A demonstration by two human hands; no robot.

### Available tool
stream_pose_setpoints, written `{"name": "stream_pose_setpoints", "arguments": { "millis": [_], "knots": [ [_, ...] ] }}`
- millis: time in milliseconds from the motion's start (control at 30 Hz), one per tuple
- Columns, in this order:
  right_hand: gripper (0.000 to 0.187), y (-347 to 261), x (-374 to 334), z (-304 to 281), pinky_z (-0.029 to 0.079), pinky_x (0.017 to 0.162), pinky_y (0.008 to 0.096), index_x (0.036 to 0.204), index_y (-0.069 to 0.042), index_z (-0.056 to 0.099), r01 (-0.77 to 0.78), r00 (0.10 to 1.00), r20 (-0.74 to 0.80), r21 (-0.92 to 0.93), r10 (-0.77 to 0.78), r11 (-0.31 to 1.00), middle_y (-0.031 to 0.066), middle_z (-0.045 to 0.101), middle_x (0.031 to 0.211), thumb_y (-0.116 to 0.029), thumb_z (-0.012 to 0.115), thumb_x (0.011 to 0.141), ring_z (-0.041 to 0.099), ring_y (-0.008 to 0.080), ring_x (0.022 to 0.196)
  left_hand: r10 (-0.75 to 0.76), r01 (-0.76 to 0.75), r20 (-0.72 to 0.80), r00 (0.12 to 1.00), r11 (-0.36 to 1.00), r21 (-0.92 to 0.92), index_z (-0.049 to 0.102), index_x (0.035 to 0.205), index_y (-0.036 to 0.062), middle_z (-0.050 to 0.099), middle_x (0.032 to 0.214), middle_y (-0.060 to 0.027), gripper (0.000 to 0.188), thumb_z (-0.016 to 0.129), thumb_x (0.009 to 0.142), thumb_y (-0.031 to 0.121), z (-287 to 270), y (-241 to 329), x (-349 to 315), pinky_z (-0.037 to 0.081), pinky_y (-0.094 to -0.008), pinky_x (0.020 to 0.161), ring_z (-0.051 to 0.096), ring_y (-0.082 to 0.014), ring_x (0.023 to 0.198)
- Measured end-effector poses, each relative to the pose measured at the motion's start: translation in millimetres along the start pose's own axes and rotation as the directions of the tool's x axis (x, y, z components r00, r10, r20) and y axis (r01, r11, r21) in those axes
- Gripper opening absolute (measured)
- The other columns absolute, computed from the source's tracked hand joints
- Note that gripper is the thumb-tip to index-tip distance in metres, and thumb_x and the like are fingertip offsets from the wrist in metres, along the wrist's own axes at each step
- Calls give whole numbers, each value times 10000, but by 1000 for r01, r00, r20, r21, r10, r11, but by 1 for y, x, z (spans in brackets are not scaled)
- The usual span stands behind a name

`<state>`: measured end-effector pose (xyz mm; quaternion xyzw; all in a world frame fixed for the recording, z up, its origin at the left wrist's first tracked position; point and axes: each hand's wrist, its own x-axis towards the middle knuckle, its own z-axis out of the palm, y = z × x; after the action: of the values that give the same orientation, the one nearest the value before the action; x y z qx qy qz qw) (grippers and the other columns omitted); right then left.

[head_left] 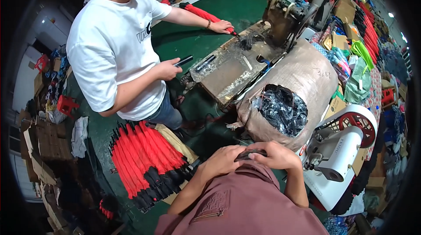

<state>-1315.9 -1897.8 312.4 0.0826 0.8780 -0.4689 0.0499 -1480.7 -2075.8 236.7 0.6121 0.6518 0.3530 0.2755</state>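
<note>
Curled in close, my left hand and right hand pinch dark plastic, both likely steadying it.

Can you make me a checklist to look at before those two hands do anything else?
1. Left hand and right hand both in view: ok.
2. Both hands on the dark thing: ok.
3. What the dark thing is: cannot tell; fingers hide much of it.
4. Right hand apart from the white machine: ok, the machine is off to the right.
5. Sack open: ok, black plastic shows through the hole.
6. Co-worker's hands out of the way: ok, one rests on a red bundle, the other holds a dark rod.
</note>
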Motion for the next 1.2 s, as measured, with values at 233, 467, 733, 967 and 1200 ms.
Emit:
{"name": "stream_pose_setpoints", "arguments": {
  "millis": [233,467,733,967,1200],
  "knots": [
    [383,-16,11,-26,391,461,211,1299,35,660,-238,968,210,581,139,779,27,611,683,-259,627,1056,529,65,525,-155,167,63,986,925,-340,631,1008,-9,634,763,-154,272,765,909,206,-15,17,-18,494,-373,659,602,-233,651],
    [376,4,37,5,337,408,209,1294,64,639,1,992,-44,943,120,332,1,586,650,-231,621,1061,447,53,447,-319,248,-49,946,816,-522,628,1024,-46,643,731,-129,325,751,913,234,-30,35,-22,501,-368,631,585,-157,642],
    [255,-20,59,2,320,399,202,1150,36,702,-23,956,-126,868,265,496,-16,574,632,-192,638,1053,439,47,439,-434,298,-66,898,713,-634,644,1038,-16,555,745,2,315,749,937,263,-30,41,-43,451,-308,634,510,-89,700],
    [212,-24,57,12,336,431,201,956,-28,712,29,883,-382,624,272,781,-37,581,656,-213,661,1046,440,37,478,-411,290,-113,905,789,-542,644,1082,-22,564,752,-21,333,734,945,268,-25,35,-51,455,-319,636,517,-98,709],
    [230,-38,70,9,298,446,202,997,-116,651,136,747,-660,275,83,952,-62,567,784,-293,548,1102,424,12,566,-357,189,-170,919,774,-604,646,1076,-45,678,807,-119,392,745,912,296,-17,35,-46,493,-385,655,631,-171,725]
  ]
}}
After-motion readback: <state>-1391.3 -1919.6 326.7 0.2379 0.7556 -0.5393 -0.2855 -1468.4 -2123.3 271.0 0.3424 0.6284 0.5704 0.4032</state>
